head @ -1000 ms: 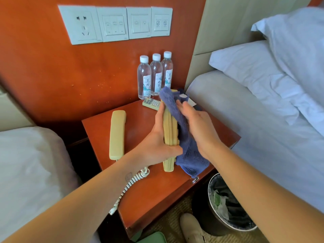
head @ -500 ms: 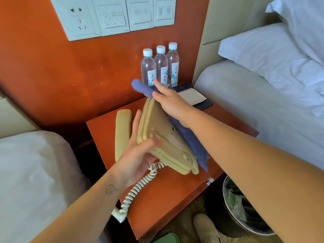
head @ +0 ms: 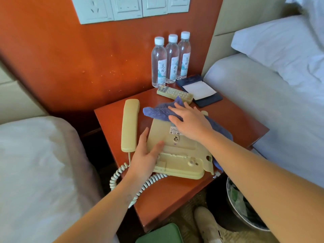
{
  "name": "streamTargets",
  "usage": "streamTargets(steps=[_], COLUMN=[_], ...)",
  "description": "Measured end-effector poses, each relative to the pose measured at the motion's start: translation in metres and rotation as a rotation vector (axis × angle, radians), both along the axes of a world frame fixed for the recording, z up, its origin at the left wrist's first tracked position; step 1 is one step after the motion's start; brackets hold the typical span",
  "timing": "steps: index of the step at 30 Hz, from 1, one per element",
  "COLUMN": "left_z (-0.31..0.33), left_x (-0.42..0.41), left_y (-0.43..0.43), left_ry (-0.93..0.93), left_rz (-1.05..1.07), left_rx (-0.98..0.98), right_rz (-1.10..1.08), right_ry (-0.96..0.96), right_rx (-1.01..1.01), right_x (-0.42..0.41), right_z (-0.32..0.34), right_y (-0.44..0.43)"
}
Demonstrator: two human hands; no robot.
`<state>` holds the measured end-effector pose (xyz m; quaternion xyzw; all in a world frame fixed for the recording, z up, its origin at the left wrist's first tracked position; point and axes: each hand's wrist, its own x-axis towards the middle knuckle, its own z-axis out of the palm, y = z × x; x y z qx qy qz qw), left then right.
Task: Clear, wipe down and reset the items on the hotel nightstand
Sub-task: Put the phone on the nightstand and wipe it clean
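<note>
Phone base [head: 178,153] is laid underside-up on nightstand [head: 236,123], w/ handset [head: 129,123] just beside it. L hand [head: 143,160] is rested open on base's edge, fingers straight. R hand [head: 191,123] is pressed flat on blue cloth [head: 157,111] at base's far end.

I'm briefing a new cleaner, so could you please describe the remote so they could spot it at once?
On the orange nightstand, look at the back, just in front of the three bottles. The remote lies flat there, between the bottles and the blue cloth, beside a dark folder. Unlike the plain handset, it is covered in small buttons.
</note>
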<state>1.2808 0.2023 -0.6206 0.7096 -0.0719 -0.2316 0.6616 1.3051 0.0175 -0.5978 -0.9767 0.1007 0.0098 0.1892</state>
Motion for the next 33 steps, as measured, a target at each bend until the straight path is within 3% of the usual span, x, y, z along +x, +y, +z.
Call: streamTargets(steps=[4, 7, 11, 20, 24, 28, 33], left_z=[-0.007, -0.007, -0.003, -0.006, -0.009, -0.01, -0.01], left_x=[-0.003, -0.003, -0.005, -0.002, 0.0, -0.002, -0.001], left_y=[0.0, 0.003, 0.005, 0.001, -0.002, -0.002, -0.004], left_ry=[0.002, 0.02, 0.025, -0.024, -0.038, -0.081, -0.061], left_rz=[0.068, 0.05, -0.001, 0.014, 0.021, 0.004, 0.01], left_rx=[-0.097, -0.081, -0.065, -0.049, -0.036, -0.028, -0.054], right_rz=[-0.01, 0.039, 0.051, -0.046, -0.119, -0.027, -0.023], right_ry=[-0.05, -0.058, -0.048, 0.028, -0.033, -0.18, -0.121], right_rx=[0.164, 0.168, 0.095, -0.14, -0.15, -0.047, -0.097], right_x=[-0.029, -0.071, -0.084, -0.032, -0.023, -0.062, -0.036], right_z=[0.004, 0.006, 0.002, -0.008, -0.007, -0.011, -0.009], right_y=[0.014, 0.029, 0.028, 0.008, 0.011, 0.037, 0.018])
